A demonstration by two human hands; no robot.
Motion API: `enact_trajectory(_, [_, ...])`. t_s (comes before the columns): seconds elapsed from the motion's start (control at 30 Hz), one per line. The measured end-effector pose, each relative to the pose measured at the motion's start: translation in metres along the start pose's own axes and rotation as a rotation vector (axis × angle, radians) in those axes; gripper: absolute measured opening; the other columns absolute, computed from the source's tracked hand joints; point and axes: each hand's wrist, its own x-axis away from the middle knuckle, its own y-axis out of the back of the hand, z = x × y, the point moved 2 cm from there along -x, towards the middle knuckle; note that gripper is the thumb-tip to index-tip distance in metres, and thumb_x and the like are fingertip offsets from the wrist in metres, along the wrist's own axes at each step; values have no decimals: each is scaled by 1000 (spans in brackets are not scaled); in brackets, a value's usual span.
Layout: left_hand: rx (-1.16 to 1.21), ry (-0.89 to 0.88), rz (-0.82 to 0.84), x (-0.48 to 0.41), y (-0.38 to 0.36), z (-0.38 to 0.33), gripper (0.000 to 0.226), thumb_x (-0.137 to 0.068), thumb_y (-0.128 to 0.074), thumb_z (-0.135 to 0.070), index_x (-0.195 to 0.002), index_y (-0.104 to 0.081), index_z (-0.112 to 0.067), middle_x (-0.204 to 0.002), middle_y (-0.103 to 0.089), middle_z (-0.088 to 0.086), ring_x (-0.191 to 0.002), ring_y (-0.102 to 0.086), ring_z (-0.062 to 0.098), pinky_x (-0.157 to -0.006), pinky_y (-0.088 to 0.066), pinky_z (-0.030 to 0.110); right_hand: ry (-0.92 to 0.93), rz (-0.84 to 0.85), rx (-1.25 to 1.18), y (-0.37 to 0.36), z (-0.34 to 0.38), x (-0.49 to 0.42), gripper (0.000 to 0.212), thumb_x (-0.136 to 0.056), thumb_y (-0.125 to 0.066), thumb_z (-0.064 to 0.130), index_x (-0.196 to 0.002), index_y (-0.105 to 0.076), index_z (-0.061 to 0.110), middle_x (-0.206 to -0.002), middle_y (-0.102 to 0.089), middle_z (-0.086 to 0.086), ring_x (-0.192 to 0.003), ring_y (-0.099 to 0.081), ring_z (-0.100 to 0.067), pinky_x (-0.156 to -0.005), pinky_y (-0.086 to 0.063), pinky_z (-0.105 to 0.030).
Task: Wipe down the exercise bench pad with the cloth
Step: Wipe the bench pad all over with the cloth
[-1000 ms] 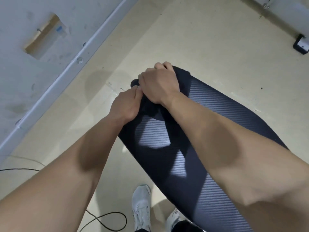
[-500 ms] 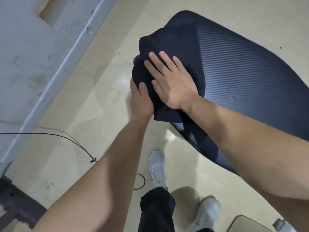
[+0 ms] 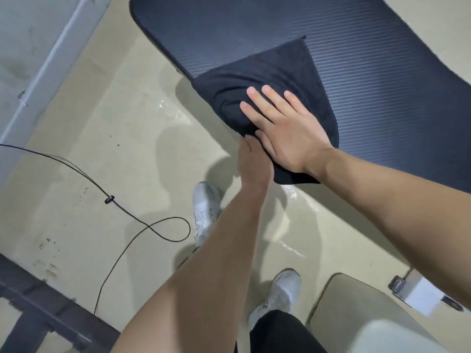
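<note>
The dark, soft terry cloth (image 3: 275, 80) lies spread over the near edge of the long navy ribbed bench pad (image 3: 382, 85), one corner pointing up toward the pad's middle and its lower part draping off the side over the floor. The right hand (image 3: 288, 131) lies flat on top of it, fingers (image 3: 257, 98) spread and pressing down, while the left hand (image 3: 252, 164) comes up from below at the pad's edge, its fingertips hidden in the hanging fold, so I cannot tell whether they pinch it or merely steady it. To my eye this is the wiping step itself, with the cloth laid and weighted at one side (most of the ribbed surface looks not yet covered by it). The next move, I'd judge, calls for a firm sweep across the pad's width and along its length, keeping the palm flat so the cloth doesn't bunch. The rounded end of the pad sits up and to the left, and the long stretch to the right is free of clutter. Below, the pale glossy floor (image 3: 107, 154) gives standing room, though a thin black cable (image 3: 142, 222) loops close by the white left shoe (image 3: 206, 207) and could snag a step.
</note>
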Motion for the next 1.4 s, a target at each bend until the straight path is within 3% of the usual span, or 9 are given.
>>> enact_trajectory(0.13, [-69,-19,125,58,-51,39,24,-97,-31,-17,-84,-51,-15,-89,-61,12,-88,-54,34,-87,-44,45,0,6,30,-17,-40,88,58,-105,-33,35,-158,-14,24,-167,-9,0,-153,-11,-25,-123,-12,-44])
enact_trajectory(0.27, [-77,-9,254,104,-96,68,35,-102,-35,-15,-126,-54,1,-127,-61,21,-117,-55,36,-99,-41,38,-52,11,53,-30,-74,163,68,-100,-45,22,-159,-10,24,-167,-5,-1,-153,-10,-26,-123,-12,-45])
enact_trajectory(0.37, [-169,23,377,130,-115,83,35,-103,-34,-15,-123,-51,8,-129,-55,28,-104,-53,37,-86,-39,33,-137,30,74,-39,-88,213,69,-101,-44,20,-159,-7,24,-167,-1,-2,-153,-7,-27,-122,-13,-46])
enact_trajectory(0.57, [-168,-2,315,130,-110,83,25,-102,-35,-13,-87,-53,-6,-83,-56,2,-73,-46,17,-82,-42,29,-281,61,90,-48,-93,266,65,-103,-40,21,-158,-7,18,-166,-4,-12,-152,-12,-34,-119,-18,-51])
enact_trajectory(0.7, [-70,-46,210,120,-89,63,29,-99,-38,-7,-71,-48,-6,-71,-55,11,-64,-46,29,-75,-44,34,-259,25,131,-39,-78,219,61,-104,-35,19,-158,-7,14,-166,-6,-12,-151,-13,-37,-119,-21,-52])
enact_trajectory(0.93, [-157,-23,3,45,-25,-7,37,-104,-33,-8,-131,-55,1,-138,-56,19,-132,-49,32,-102,-42,30,-92,16,186,-19,-35,97,63,-101,-27,16,-158,-1,17,-167,0,-8,-152,-8,-36,-120,-17,-51])
enact_trajectory(1.17, [72,-156,-203,-20,35,-53,25,-103,-33,-2,-106,-58,-2,-93,-57,10,-89,-48,21,-68,-41,20,-43,-20,135,0,22,4,64,-101,-23,14,-158,6,21,-167,9,-3,-153,2,-30,-123,-7,-47])
enact_trajectory(1.3, [43,-165,-213,-39,45,-57,18,-93,-41,-8,-86,-56,-14,-92,-61,6,-83,-52,23,-87,-47,30,-68,-42,103,-1,36,-18,65,-102,-30,15,-159,2,21,-167,5,-3,-153,0,-30,-123,-9,-47])
enact_trajectory(1.4, [42,-119,-161,-22,36,-44,15,-93,-42,-9,-88,-56,-13,-92,-60,5,-79,-54,22,-76,-52,28,-71,-63,84,-3,33,-9,65,-102,-33,15,-159,-2,22,-167,1,-3,-153,-3,-29,-123,-11,-47])
